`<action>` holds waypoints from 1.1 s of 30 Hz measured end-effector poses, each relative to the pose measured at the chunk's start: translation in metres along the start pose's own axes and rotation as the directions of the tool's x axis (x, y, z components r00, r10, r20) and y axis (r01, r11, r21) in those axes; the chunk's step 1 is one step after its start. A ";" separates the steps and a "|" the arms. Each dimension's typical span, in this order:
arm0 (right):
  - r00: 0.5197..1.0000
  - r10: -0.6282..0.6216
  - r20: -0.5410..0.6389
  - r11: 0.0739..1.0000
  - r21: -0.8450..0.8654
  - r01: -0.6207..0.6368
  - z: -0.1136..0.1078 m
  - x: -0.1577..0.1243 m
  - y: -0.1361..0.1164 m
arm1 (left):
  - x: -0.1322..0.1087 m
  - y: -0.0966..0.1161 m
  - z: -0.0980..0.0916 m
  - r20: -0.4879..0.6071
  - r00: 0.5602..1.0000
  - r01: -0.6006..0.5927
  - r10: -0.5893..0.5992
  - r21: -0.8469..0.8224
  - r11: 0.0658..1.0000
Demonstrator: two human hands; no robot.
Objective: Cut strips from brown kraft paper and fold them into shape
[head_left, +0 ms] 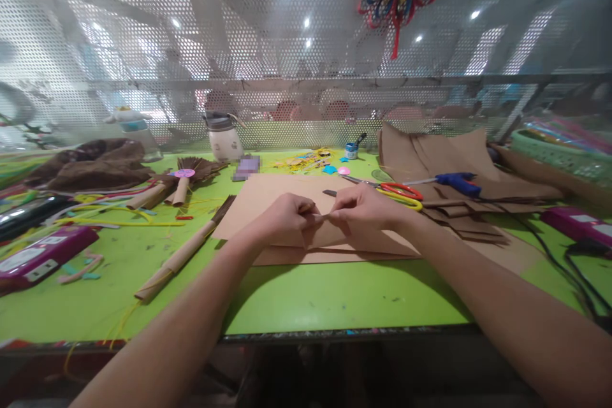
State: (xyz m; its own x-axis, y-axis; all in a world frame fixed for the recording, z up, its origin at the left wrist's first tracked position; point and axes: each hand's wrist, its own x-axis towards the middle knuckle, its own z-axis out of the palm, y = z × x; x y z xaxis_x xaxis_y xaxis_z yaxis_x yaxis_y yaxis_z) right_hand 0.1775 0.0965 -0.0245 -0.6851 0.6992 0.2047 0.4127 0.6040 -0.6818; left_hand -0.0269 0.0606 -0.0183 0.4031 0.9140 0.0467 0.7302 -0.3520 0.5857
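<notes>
Brown paper (pixel 258 197) lies in front of me on the green table (pixel 335 299), its near part folded or layered. My left hand (pixel 289 220) is closed, with thumb and fingertips pinching the paper near its middle. Close beside it, my right hand (pixel 361 206) pinches the same spot, the fingertips of both hands almost touching. Scissors with red and yellow handles (pixel 401 191) lie just behind and right of my right hand, partly hidden by it. Left of the paper rests a rolled paper tube (pixel 176 261) with yellow string.
At the right are a blue glue gun (pixel 459 183), stacked brown paper (pixel 430 153), a green basket (pixel 554 153) and a cable. Purple power strips (pixel 48 255) sit at both sides. A white bottle (pixel 224 137) and small blue jar (pixel 351 151) stand at the back.
</notes>
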 end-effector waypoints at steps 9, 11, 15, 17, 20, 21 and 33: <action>0.986 0.132 0.101 0.935 0.319 -0.158 0.005 -0.001 0.004 | 0.002 -0.005 0.002 -0.069 0.990 -0.101 0.119 0.220 0.970; 0.992 0.127 0.015 0.953 0.274 -0.126 0.006 0.000 0.004 | 0.004 -0.007 0.005 -0.090 0.984 -0.130 0.155 0.234 0.963; 0.993 0.063 -0.101 0.992 0.112 -0.052 0.005 0.005 0.012 | 0.005 -0.011 0.007 -0.120 0.977 -0.140 0.179 0.280 0.950; 0.992 0.049 -0.115 0.998 0.055 -0.043 0.005 0.007 0.018 | 0.005 -0.012 0.006 -0.121 0.977 -0.130 0.176 0.319 0.939; 0.987 0.046 -0.155 0.998 0.041 -0.040 0.005 0.008 0.023 | 0.004 -0.012 0.004 -0.114 0.979 -0.123 0.172 0.346 0.930; 0.985 0.053 -0.162 0.998 0.038 -0.047 0.005 0.008 0.023 | 0.004 -0.012 0.003 -0.106 0.980 -0.123 0.169 0.346 0.930; 0.975 0.194 0.110 0.956 0.204 -0.213 -0.008 0.001 0.011 | 0.002 -0.005 0.000 0.077 0.997 -0.010 0.013 -0.043 0.999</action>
State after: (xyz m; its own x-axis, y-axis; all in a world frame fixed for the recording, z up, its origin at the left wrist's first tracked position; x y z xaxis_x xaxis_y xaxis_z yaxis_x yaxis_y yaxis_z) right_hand 0.1858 0.1067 -0.0260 -0.6540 0.7564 -0.0099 0.4180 0.3504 -0.8381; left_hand -0.0299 0.0639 -0.0218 0.4542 0.8909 -0.0080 0.7014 -0.3520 0.6198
